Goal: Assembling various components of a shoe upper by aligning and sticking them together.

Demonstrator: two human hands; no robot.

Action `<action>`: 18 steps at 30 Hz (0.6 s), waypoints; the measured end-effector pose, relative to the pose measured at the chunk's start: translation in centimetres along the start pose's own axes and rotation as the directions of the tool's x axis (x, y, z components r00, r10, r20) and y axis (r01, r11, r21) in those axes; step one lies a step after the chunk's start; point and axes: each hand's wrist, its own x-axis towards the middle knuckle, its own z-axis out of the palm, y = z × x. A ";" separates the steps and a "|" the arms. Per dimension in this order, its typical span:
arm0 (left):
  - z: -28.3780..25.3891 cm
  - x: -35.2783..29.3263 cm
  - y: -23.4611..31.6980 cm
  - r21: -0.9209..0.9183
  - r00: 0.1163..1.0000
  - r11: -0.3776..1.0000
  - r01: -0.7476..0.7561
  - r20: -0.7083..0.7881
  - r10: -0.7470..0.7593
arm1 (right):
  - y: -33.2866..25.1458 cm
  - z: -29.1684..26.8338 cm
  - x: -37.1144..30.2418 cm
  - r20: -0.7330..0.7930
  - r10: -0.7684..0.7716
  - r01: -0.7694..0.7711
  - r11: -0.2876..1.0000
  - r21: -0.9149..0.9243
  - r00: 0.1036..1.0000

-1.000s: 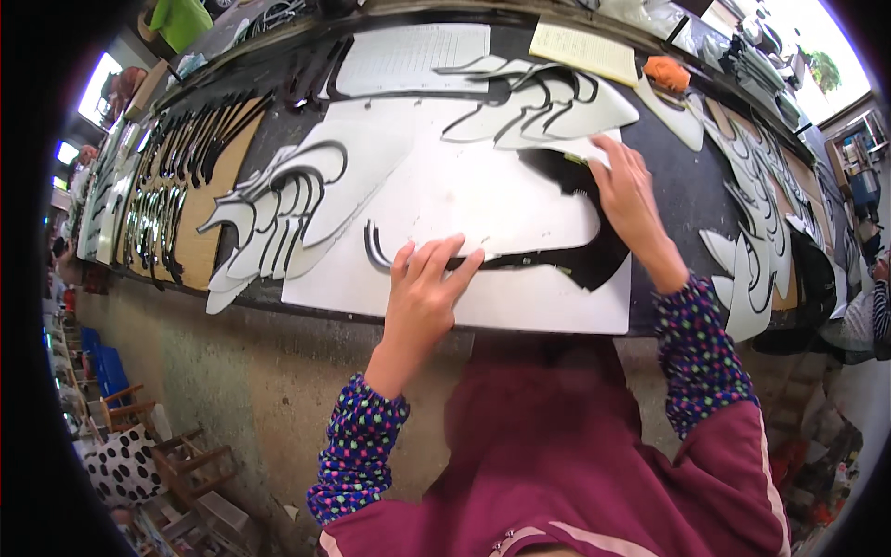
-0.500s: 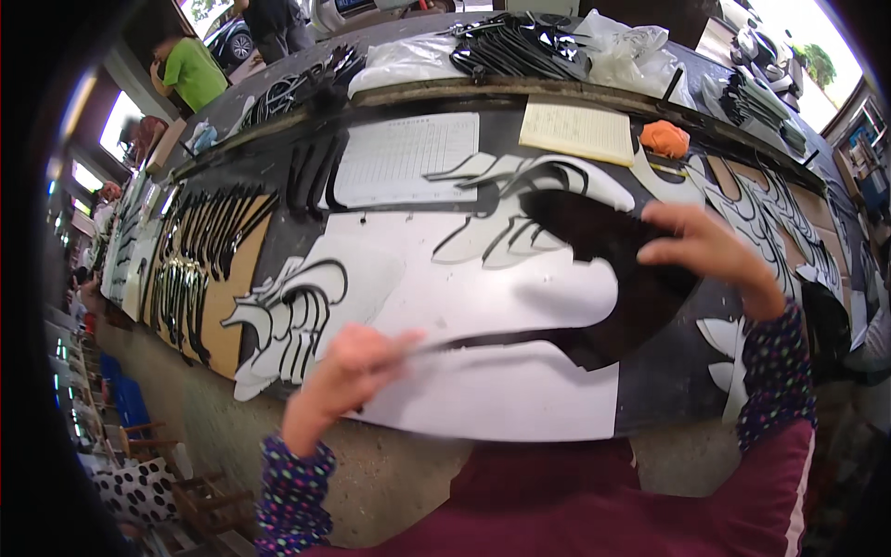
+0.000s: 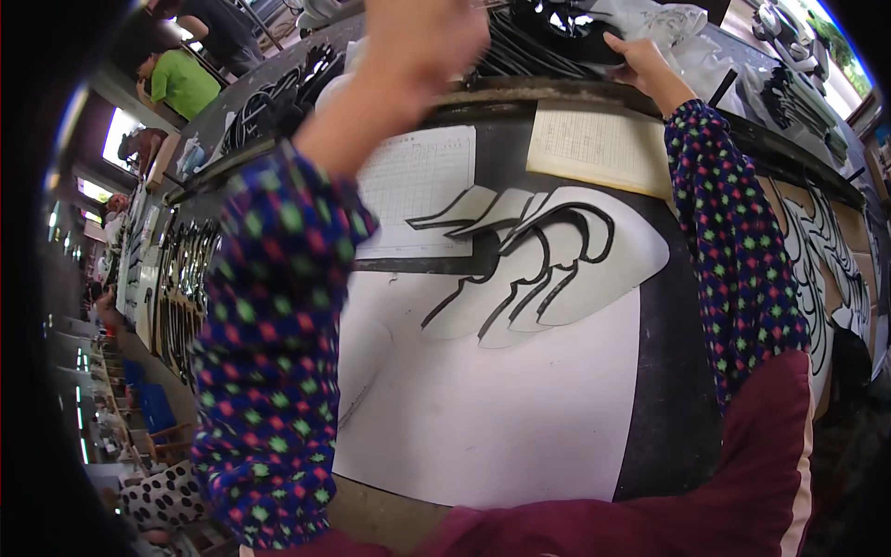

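Observation:
My right hand [image 3: 645, 70] reaches to the back of the table, thumb and fingers around the edge of a glossy black curved sheet [image 3: 557, 23] at the pile there. My left hand [image 3: 422, 46] is raised at the top of the view; it is blurred and its fingers are hard to make out. Below my arms, several white curved pieces with black edging [image 3: 548, 251] lie overlapped on a large white sheet [image 3: 492, 418]. What the left hand holds, if anything, is hidden.
A raised ledge [image 3: 520, 90] crosses the table behind a printed form [image 3: 427, 176] and a yellowish paper sheet [image 3: 599, 144]. Black strips [image 3: 181, 306] lie at left, more edged white pieces [image 3: 807, 269] at right. Plastic bags [image 3: 682, 37] sit at the back. A person in green [image 3: 184, 84] is farther off.
Both hands have moved from the near table to the far pile, the black sheet going with them. The view has shifted, and the white edged pieces at left are now hidden behind my left sleeve.

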 end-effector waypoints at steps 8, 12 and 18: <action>-0.4 -26.9 6.7 -0.381 0.971 0.920 0.096 0.239 -0.002 | 0.0 -3.7 -14.6 0.483 -0.371 0.605 0.387 -0.695 0.793; -3.9 -34.0 6.8 -0.032 0.931 0.944 0.327 0.182 -0.316 | 3.4 -2.8 -24.6 0.541 0.085 0.453 0.447 -0.771 0.837; -5.7 -40.4 1.6 0.122 0.925 0.935 0.332 0.149 -0.348 | 6.5 -4.4 -22.9 0.509 -0.078 0.467 0.534 -0.705 0.857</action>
